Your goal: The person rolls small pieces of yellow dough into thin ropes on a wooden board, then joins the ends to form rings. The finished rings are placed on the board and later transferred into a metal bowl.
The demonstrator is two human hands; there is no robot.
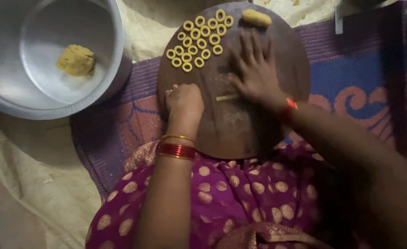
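A round dark wooden board [240,133] lies in front of me. My right hand [254,69] is pressed flat on it, fingers spread, over a thin yellow dough strand [225,97] whose end pokes out under the palm. My left hand [184,100] rests closed near the board's left edge, with a small pale bit of dough showing at the fingertips. Several small yellow dough rings [199,40] sit in rows at the board's far side. A short log of dough [256,17] lies at the far edge.
A large metal bowl [10,97] at the upper left holds a lump of yellow dough [76,60]. The board sits on a purple and blue woven mat [364,78]. Pale cloth [42,184] covers the floor at left. My purple dotted garment [240,193] fills the bottom.
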